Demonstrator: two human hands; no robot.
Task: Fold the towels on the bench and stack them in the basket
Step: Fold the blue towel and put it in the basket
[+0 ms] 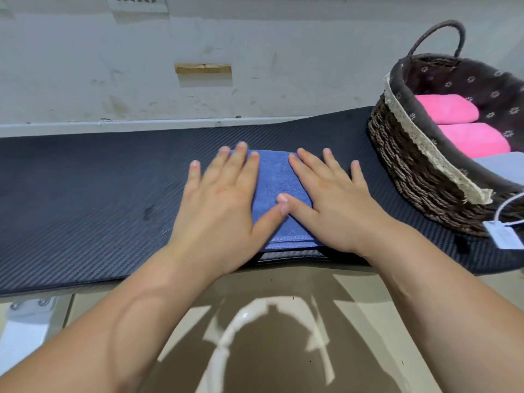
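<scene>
A folded blue towel (pixel 276 180) lies on the black padded bench (pixel 85 188), near its front edge. My left hand (pixel 218 199) presses flat on the towel's left side, fingers straight and spread. My right hand (pixel 331 199) lies flat on its right side, and the two thumbs touch over the middle of the cloth. At the bench's right end stands a dark wicker basket (pixel 411 165) with a lace-trimmed lining. Inside it are two folded pink towels (pixel 465 123) and a pale grey-blue one (pixel 502 168), partly cut off by the frame's edge.
A white tag (pixel 504 236) on a cord hangs from the basket onto the bench. A scuffed white wall (pixel 113 66) rises right behind the bench. Tiled floor (pixel 283 336) lies below the front edge, and a white bench leg (pixel 25 330) shows at lower left.
</scene>
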